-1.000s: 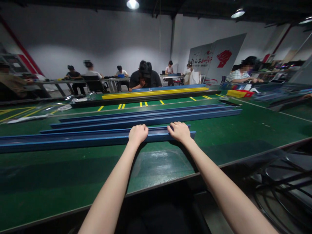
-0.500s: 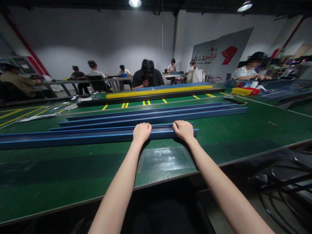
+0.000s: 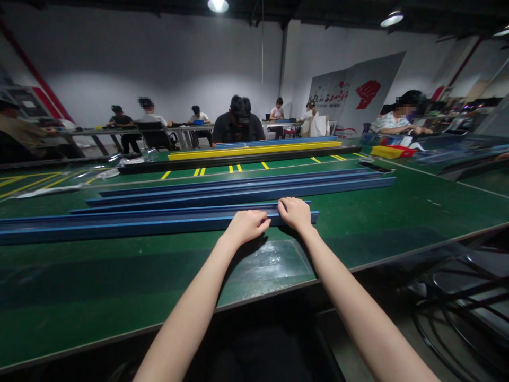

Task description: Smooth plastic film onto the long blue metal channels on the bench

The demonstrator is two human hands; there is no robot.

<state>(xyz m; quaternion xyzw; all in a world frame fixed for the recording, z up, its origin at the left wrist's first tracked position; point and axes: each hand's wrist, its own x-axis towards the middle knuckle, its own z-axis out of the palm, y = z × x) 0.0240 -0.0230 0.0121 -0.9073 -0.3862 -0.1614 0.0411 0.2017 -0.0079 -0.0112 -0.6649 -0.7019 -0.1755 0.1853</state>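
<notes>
A long blue channel-shaped rail (image 3: 139, 225) lies across the table in front of me, its right end just past my hands. My right hand (image 3: 295, 212) is wrapped over the rail near that end, knuckles up. Close to it on the left, my left hand (image 3: 247, 225) overlaps the rail's near wall with its fingers curled inward. Whether those fingers touch the rail or hold anything small is hidden. Behind this rail are more blue rails (image 3: 246, 192), lying side by side.
On the green table (image 3: 358, 228) a yellow rail (image 3: 254, 150) and a black rail (image 3: 238, 157) lie farther back. A phone (image 3: 374, 167) rests at the blue rails' right. A clear plastic sheet (image 3: 270, 260) lies near the front edge. A person (image 3: 239, 124) sits opposite.
My left hand has come off its grip over the rail, moving right and slightly towards me, closer to the right hand. The right hand keeps its hold. The view has shifted slightly.
</notes>
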